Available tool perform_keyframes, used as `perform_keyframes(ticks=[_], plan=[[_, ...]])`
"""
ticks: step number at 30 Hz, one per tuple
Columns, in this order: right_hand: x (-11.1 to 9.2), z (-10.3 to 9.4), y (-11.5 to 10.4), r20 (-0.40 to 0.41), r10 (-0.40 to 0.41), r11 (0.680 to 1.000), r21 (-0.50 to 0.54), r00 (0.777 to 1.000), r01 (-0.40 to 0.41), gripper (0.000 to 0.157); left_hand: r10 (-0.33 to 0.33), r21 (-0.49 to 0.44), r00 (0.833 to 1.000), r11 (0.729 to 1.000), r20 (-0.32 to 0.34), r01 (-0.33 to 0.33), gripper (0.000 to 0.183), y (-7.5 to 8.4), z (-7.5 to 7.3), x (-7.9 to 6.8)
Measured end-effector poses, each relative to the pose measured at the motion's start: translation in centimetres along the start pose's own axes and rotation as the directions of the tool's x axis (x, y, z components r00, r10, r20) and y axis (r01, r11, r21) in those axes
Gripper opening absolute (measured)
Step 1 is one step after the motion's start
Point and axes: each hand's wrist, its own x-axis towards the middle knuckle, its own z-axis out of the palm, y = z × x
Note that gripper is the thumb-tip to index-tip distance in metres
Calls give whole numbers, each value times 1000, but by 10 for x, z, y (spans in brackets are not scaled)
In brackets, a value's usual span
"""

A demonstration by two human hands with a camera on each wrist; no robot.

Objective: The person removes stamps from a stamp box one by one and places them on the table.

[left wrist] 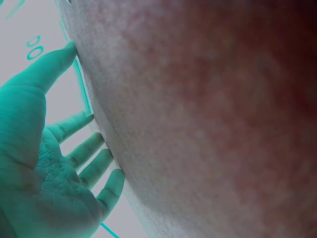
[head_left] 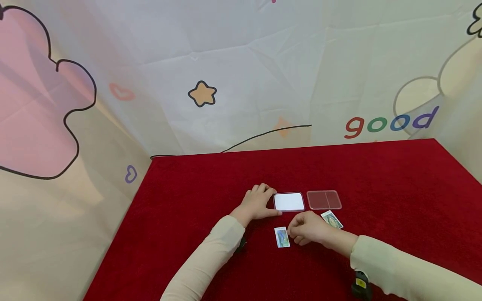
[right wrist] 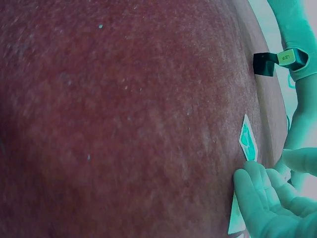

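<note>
My left hand point(head_left: 259, 202) lies at the left end of a shallow clear case point(head_left: 303, 209) with a white card point(head_left: 289, 202) in it. Its thumb and index fingertips touch the case's left corners; in the left wrist view the fingers point(left wrist: 89, 148) are spread and fairly straight. A small stamp point(head_left: 282, 237) with a white border and bluish-green picture lies flat on the red cloth. Right at its edge is my right hand point(head_left: 306, 228), fingers loosely bent, the thumb apart from them in the right wrist view. A second, greenish stamp point(head_left: 331, 219) lies beyond the right wrist.
A clear plastic lid point(head_left: 324, 200) lies flat just right of the case. Red cloth point(head_left: 180, 196) covers the table. A printed white sheet point(head_left: 256, 96) hangs behind and along the sides. A dark device with a yellow label point(head_left: 360, 283) sits at the right sleeve.
</note>
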Motion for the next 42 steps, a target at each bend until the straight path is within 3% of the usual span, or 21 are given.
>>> perform_keyframes(ticks=[17,33,42], plan=[[-5,-14,-10,8,-73,996,-40,997,74,17,-5,5,1000,1000,5,5,63,0,2,1],[-8,-25,-13,-93,-180,961,-229,979,154,21,0,7,1000,1000,-1,0,62,-1,2,1],[-6,-28,-11,-132,-184,943,-302,974,137,22,-3,6,1000,1000,7,3,62,-1,2,1]])
